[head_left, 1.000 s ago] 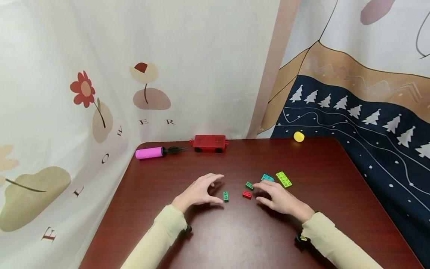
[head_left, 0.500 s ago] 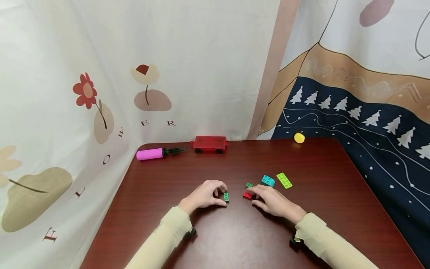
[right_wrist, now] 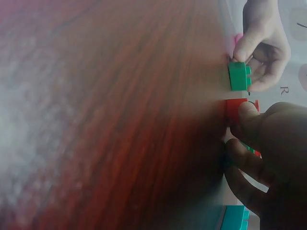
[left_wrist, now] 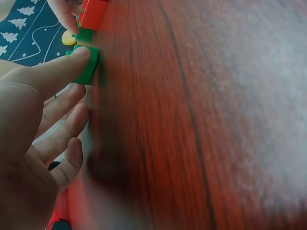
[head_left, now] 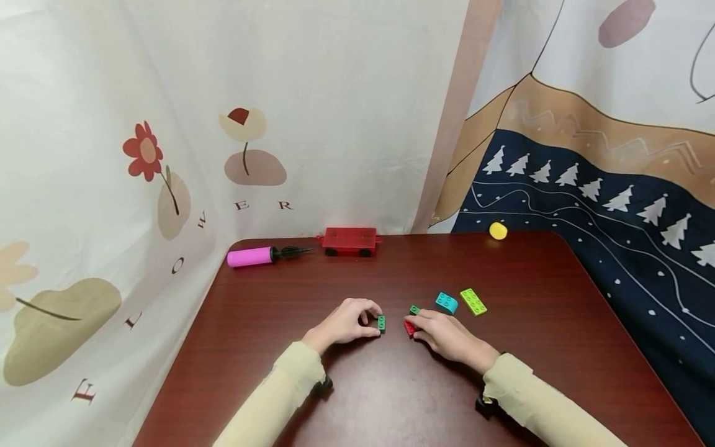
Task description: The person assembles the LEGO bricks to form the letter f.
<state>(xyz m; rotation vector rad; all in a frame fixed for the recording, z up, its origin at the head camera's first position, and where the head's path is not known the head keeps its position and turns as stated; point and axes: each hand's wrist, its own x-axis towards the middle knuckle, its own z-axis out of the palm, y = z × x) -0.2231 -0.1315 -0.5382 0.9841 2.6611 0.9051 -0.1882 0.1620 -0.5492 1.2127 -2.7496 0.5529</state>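
Observation:
Near the middle of the brown table my left hand (head_left: 349, 321) pinches a small green toy brick (head_left: 382, 324) between thumb and fingers. The left wrist view has the thumb lying against that green brick (left_wrist: 88, 72). Just to the right, my right hand (head_left: 449, 335) grips a small red brick (head_left: 409, 329) by its ends. In the right wrist view the thumb presses the red brick (right_wrist: 233, 110), a short gap from the green one. A second green brick (head_left: 414, 310) lies behind the right fingers, partly hidden by them. Both held bricks are at or close to the tabletop.
Beyond the right hand lie a turquoise brick (head_left: 446, 302) and a flat lime-green brick (head_left: 473, 302). Along the back edge are a pink-handled pump (head_left: 249, 257), a red wheeled wagon (head_left: 350, 239) and a yellow round piece (head_left: 498, 231). Printed curtains (head_left: 346, 112) rise behind the table.
The left hand has closed on the green brick and shifted it slightly right. The right hand has moved left from near the second green brick, taken the red brick and turned it.

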